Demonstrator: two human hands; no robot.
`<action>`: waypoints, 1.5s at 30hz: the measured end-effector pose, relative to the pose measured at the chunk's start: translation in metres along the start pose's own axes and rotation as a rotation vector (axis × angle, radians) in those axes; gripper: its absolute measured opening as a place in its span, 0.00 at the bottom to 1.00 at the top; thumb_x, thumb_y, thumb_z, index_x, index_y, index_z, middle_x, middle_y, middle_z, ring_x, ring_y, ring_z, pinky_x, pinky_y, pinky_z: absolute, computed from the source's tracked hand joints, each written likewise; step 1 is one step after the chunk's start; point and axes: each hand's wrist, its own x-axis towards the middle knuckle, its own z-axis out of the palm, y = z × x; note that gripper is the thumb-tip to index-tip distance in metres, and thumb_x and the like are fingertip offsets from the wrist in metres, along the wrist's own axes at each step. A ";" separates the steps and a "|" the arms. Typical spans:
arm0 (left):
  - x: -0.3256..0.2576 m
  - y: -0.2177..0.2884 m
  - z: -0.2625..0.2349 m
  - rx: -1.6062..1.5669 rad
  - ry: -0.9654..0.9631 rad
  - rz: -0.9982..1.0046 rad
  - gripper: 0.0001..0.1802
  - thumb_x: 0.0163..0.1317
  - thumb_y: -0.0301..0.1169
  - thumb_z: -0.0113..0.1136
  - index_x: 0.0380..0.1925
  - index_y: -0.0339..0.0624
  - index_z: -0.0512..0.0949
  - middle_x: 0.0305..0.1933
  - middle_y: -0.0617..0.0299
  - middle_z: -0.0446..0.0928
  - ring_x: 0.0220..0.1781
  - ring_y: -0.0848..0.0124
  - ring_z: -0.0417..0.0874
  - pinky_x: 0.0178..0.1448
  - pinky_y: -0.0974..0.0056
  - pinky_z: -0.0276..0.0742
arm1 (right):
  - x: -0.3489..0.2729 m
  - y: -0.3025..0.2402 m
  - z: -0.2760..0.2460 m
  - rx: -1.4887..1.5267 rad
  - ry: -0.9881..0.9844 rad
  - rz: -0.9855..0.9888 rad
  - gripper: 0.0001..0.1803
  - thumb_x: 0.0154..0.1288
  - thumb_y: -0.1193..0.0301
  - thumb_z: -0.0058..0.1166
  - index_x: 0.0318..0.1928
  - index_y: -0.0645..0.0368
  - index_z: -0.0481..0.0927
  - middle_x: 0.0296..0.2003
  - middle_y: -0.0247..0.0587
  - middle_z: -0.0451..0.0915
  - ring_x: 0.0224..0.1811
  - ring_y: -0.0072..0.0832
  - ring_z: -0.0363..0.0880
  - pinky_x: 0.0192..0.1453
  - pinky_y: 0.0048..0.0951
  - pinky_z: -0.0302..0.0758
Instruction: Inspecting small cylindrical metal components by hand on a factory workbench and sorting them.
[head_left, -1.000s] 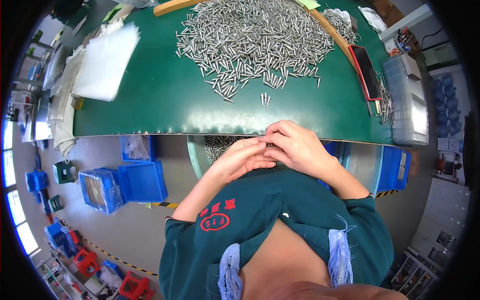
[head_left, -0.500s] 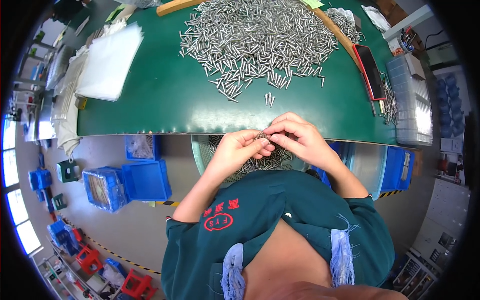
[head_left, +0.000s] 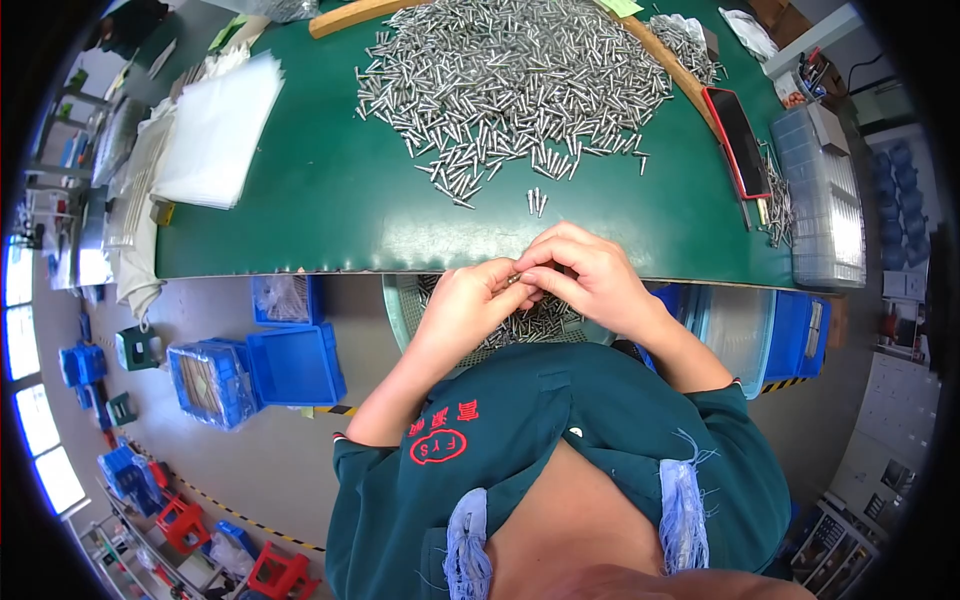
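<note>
My left hand [head_left: 468, 303] and my right hand [head_left: 585, 276] meet just off the table's front edge, fingertips pinched together. Between them a bit of small metal pins [head_left: 514, 281] shows; the fingers cover most of it. Below lies a light green basket [head_left: 397, 305] holding many loose metal pins [head_left: 545, 325], partly hidden by the hands. Ahead on the green table [head_left: 300, 200], a large heap of silver tapered pins [head_left: 520, 80] spreads out. A small group of pins [head_left: 537, 202] lies apart from it, nearer to my hands.
Wooden strips [head_left: 680, 75] border the heap. At the right are a red-edged phone [head_left: 736, 145] and clear plastic boxes [head_left: 815, 200]. White sheets [head_left: 222, 130] lie at the left. Blue bins [head_left: 293, 362] stand beneath the table's left side, with another blue bin [head_left: 800, 335] at the right.
My right hand has shifted slightly left, and its fingers now close further over the left fingertips. Less of the held pins shows. The heap looks the same.
</note>
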 end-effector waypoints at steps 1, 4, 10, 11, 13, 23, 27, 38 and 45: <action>-0.001 0.002 -0.001 0.001 -0.001 0.003 0.11 0.66 0.24 0.55 0.45 0.28 0.77 0.39 0.55 0.84 0.40 0.71 0.85 0.47 0.69 0.81 | -0.001 0.002 0.000 -0.003 0.002 -0.001 0.07 0.66 0.71 0.57 0.41 0.59 0.82 0.34 0.32 0.80 0.35 0.25 0.81 0.39 0.25 0.76; -0.006 0.001 -0.004 -0.372 -0.129 0.073 0.14 0.63 0.27 0.61 0.46 0.30 0.78 0.40 0.53 0.84 0.43 0.71 0.85 0.49 0.68 0.80 | 0.001 0.001 -0.011 0.704 -0.057 0.532 0.09 0.68 0.68 0.56 0.43 0.60 0.81 0.32 0.28 0.79 0.31 0.17 0.77 0.35 0.20 0.75; -0.009 0.001 -0.014 -0.329 -0.019 0.153 0.16 0.66 0.20 0.54 0.54 0.29 0.74 0.42 0.51 0.83 0.44 0.70 0.84 0.51 0.68 0.80 | 0.000 0.015 -0.013 1.466 0.035 0.740 0.12 0.70 0.67 0.54 0.48 0.60 0.77 0.32 0.30 0.78 0.30 0.16 0.76 0.33 0.17 0.76; -0.009 0.002 -0.015 -0.331 0.014 0.129 0.15 0.67 0.21 0.54 0.53 0.28 0.75 0.42 0.52 0.83 0.44 0.71 0.84 0.50 0.69 0.80 | -0.005 0.020 -0.014 1.498 -0.030 0.703 0.10 0.70 0.66 0.53 0.45 0.58 0.76 0.38 0.35 0.80 0.34 0.16 0.76 0.35 0.18 0.76; -0.007 0.002 -0.018 -0.293 0.058 0.151 0.15 0.67 0.21 0.53 0.52 0.28 0.75 0.42 0.53 0.83 0.43 0.72 0.84 0.50 0.69 0.80 | -0.007 0.021 -0.015 1.402 -0.046 0.690 0.10 0.70 0.67 0.53 0.45 0.59 0.76 0.38 0.35 0.80 0.34 0.17 0.77 0.35 0.18 0.76; 0.009 0.000 -0.022 0.166 0.359 0.240 0.12 0.66 0.25 0.57 0.48 0.34 0.79 0.38 0.58 0.85 0.37 0.76 0.83 0.44 0.71 0.79 | 0.002 0.005 -0.018 -0.040 -0.035 0.191 0.11 0.63 0.74 0.57 0.46 0.54 0.80 0.47 0.37 0.80 0.42 0.31 0.81 0.47 0.28 0.77; 0.012 0.000 -0.030 0.410 0.596 0.325 0.11 0.64 0.26 0.57 0.46 0.38 0.81 0.36 0.59 0.85 0.34 0.75 0.84 0.42 0.70 0.78 | 0.018 0.027 -0.020 -0.495 0.099 -0.140 0.14 0.58 0.74 0.56 0.46 0.52 0.80 0.52 0.31 0.78 0.52 0.34 0.77 0.52 0.32 0.76; 0.025 -0.010 -0.035 0.749 0.694 0.336 0.07 0.58 0.29 0.62 0.37 0.44 0.78 0.39 0.58 0.73 0.43 0.60 0.77 0.44 0.57 0.75 | 0.031 0.028 -0.017 -0.637 0.138 -0.170 0.08 0.55 0.72 0.60 0.38 0.53 0.81 0.35 0.31 0.77 0.40 0.31 0.77 0.43 0.31 0.77; 0.032 -0.006 -0.014 0.763 0.656 0.344 0.09 0.55 0.32 0.65 0.32 0.43 0.76 0.35 0.58 0.73 0.41 0.58 0.78 0.43 0.57 0.75 | 0.034 0.030 -0.009 -0.532 0.180 -0.138 0.09 0.56 0.71 0.62 0.38 0.56 0.77 0.37 0.36 0.75 0.41 0.35 0.78 0.41 0.35 0.77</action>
